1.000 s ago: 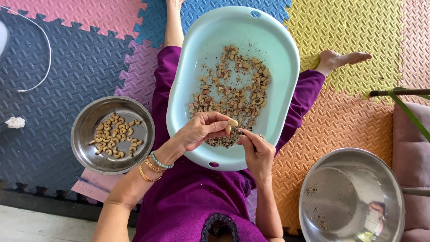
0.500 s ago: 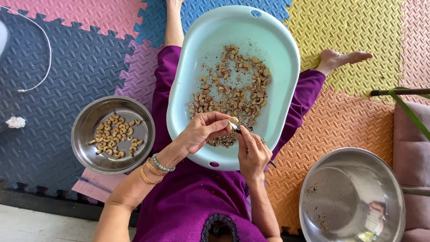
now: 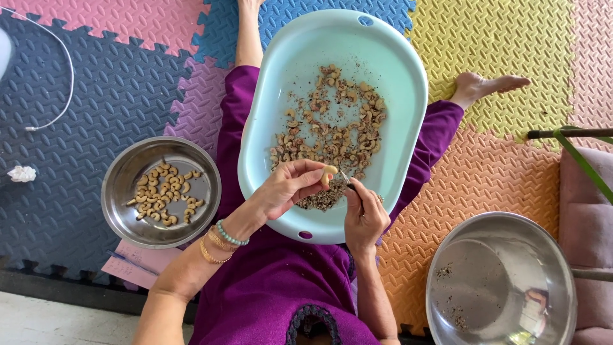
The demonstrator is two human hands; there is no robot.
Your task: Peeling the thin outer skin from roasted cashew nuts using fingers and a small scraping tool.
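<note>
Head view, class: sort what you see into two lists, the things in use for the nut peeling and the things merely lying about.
In use:
left hand holding a cashew
right hand with a small blade
blue tub of unpeeled nuts
left bowl of peeled nuts
right bowl with scraps

Lying about:
white cable
crumpled tissue
pink paper

The tray (image 3: 396,70) on the lap looks like smooth pale-blue plastic with a soft sheen. Both bowls are polished metal: the left bowl (image 3: 121,204) is shiny, and the big right bowl (image 3: 549,255) throws back mirror-like reflections. The floor mats (image 3: 102,96) are matt foam with a raised ridged texture. The purple garment (image 3: 268,287) is soft matt cloth. The cashew (image 3: 328,170) in the left hand (image 3: 285,186) looks pale and smooth; the tool in the right hand (image 3: 365,217) is probably metal, too small to tell.
</note>
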